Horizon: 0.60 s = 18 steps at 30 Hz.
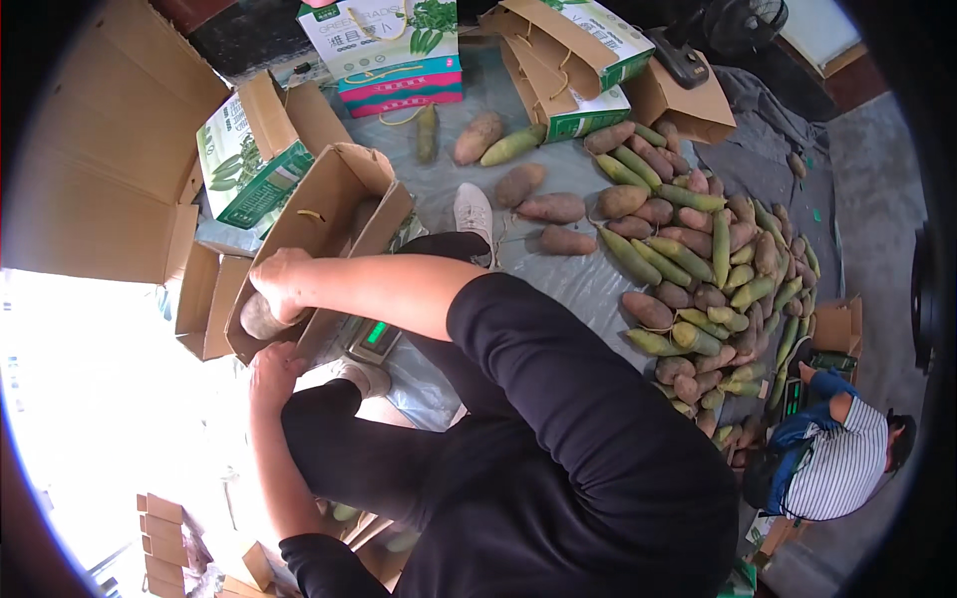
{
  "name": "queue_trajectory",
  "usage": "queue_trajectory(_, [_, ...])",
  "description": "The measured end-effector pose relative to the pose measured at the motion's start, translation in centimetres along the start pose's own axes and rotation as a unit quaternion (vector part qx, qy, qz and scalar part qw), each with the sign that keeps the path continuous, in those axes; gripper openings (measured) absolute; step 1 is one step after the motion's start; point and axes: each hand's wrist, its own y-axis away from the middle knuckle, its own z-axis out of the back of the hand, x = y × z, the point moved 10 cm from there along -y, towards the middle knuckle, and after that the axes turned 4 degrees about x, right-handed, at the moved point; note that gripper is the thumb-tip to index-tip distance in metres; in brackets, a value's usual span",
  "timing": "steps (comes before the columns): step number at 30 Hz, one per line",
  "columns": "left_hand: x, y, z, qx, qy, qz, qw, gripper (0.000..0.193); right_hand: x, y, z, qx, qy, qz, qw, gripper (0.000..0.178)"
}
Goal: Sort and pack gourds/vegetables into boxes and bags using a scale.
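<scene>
An open, narrow cardboard box (384, 224) stands on a digital scale (374, 339) with a green-lit display, between my legs. Inside the near end of the box, my right hand (282, 282) is closed around a brownish, thick root vegetable (261, 317). Deeper in the same box another brownish root is partly visible in shadow. My left hand (275, 375) has its fingers curled at the box's near end and appears to grip the edge; its fingertips are hidden.
A heap of green radishes and reddish-brown roots (688, 259) covers the plastic sheet (459, 130) to the right. Printed gift boxes (379, 40) and open cartons (249, 149) stand at the far side. A fan (733, 25) is at far right. Another person (832, 463) works at right.
</scene>
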Motion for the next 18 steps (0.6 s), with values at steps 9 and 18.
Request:
queue_trajectory(9, [0.7,0.8,-0.5,0.008,0.009,0.004,1.0,0.018,1.5,7.7,6.9,0.022,-0.179,0.183,0.966,0.039])
queue_trajectory(18, [0.6,0.8,-0.6,0.035,-0.013,0.03,0.999,0.017,-23.1,18.7,7.4,-0.292,-0.378,-0.041,0.878,0.017])
